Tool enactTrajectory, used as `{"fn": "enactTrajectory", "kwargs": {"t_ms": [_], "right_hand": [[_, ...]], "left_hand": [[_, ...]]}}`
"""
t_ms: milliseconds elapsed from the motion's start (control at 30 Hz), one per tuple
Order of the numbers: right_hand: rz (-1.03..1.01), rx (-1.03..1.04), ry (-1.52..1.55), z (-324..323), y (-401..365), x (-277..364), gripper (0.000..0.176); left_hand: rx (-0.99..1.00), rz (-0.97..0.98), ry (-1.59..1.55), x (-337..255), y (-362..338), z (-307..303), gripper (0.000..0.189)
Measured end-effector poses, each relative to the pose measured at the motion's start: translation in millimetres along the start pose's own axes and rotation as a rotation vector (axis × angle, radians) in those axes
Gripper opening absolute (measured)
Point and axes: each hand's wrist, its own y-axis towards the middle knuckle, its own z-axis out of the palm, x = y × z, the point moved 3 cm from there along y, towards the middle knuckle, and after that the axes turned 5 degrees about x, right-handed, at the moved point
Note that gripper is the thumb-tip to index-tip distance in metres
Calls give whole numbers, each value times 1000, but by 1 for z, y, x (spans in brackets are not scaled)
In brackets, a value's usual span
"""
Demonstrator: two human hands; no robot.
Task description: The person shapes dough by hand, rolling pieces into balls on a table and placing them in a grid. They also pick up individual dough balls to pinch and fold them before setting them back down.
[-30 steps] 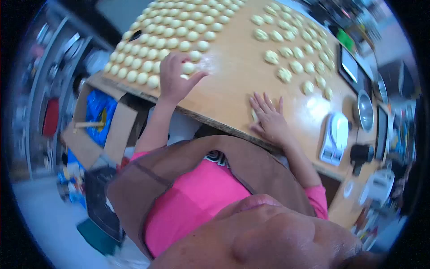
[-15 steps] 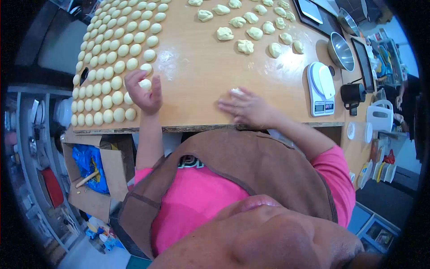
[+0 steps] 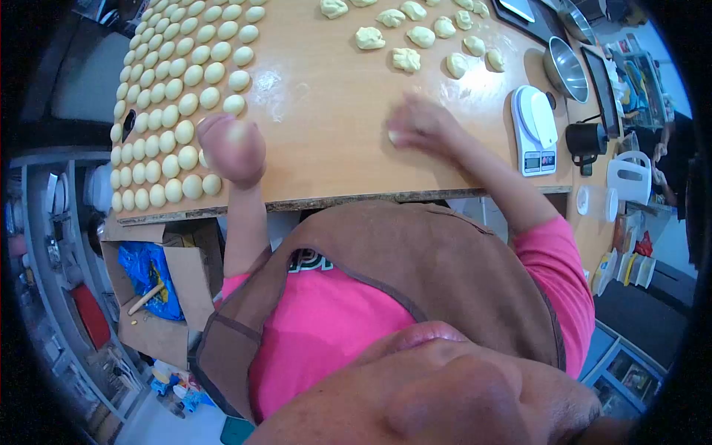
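Observation:
My left hand [image 3: 233,150] is curled and smeared by motion at the right edge of the rows of smooth dough balls [image 3: 190,187]. A pale, round patch, apparently a dough ball [image 3: 236,133], shows among its fingers. My right hand [image 3: 424,126] is over the wooden table [image 3: 326,152], fingers bent and blurred. A small bit of pale dough [image 3: 393,136] shows at the lower edge of its fingers; the rest is covered by the hand. Beyond the right hand lie several rough, unshaped dough lumps [image 3: 406,60].
A white kitchen scale [image 3: 535,130] stands at the table's right, with a steel bowl [image 3: 565,69] behind it and a black mug-like container [image 3: 586,139] beside it. A cardboard box [image 3: 148,337] with a blue bag is below the left edge. A person in dark clothing [image 3: 678,170] is at far right.
My left hand has gone from spread fingers beside a dough ball to a curled shape. My right hand has shifted slightly away from me and right, with the dough under it. The view has shifted slightly.

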Motion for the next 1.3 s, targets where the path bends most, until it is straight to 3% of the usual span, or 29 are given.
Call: {"fn": "enactTrajectory", "kwargs": {"t_ms": [33,67,133,167,233,267,333,367,433,467,533,600,667,733,767,833,933,967,1067,1167,1267,1300], "right_hand": [[-349,15,-625,-7,20,8,38],[-350,14,-626,6,37,23,38],[-234,-156,-334,37,69,53,62],[-241,24,184,75,60,16,80],[-295,215,-214,72,16,72,60],[-302,219,-219,59,3,54,60],[-221,275,-304,40,-14,-3,40],[91,423,-563,26,2,-21,27],[-236,-57,-492,1,33,10,29],[-232,-59,-492,14,46,21,29],[-412,1,-341,47,66,50,32],[-376,154,-302,68,27,61,30],[-344,227,-277,51,-1,38,29],[-466,111,-367,21,-12,7,26],[-290,133,-536,7,1,9,25],[-333,11,-632,8,47,23,23],[-435,-13,-382,56,63,54,21],[-425,104,-300,66,49,62,19],[-421,196,-281,49,2,49,16],[-347,26,-547,6,8,7,12],[-457,-92,-575,19,61,33,12],[-475,-67,-438,38,66,43,11]], "left_hand": [[35,46,19,-2,3,3,32],[48,68,59,-3,4,6,30],[17,14,47,-3,0,5,30],[-9,-31,37,-1,0,2,29],[-20,-49,30,-1,-1,-3,29],[-40,-63,10,1,1,-3,29],[-33,-33,1,5,1,-2,31],[-16,-4,-10,4,0,-1,32],[22,-22,-9,3,-2,1,32],[39,-28,4,3,-3,2,31],[15,-41,8,4,-4,1,31],[1,-51,19,5,-3,-5,30],[-50,-70,-47,7,-1,-5,30],[-24,-52,-27,5,2,-1,30],[15,-35,-8,3,1,2,30],[47,-37,-20,2,-2,2,30],[16,-46,-23,3,-1,3,29],[-14,-71,-29,4,-2,-1,29],[-42,-85,-39,5,0,-4,28],[26,-32,-39,4,0,3,28],[65,-8,1,1,0,7,27],[59,-2,10,0,0,7,27]]}}
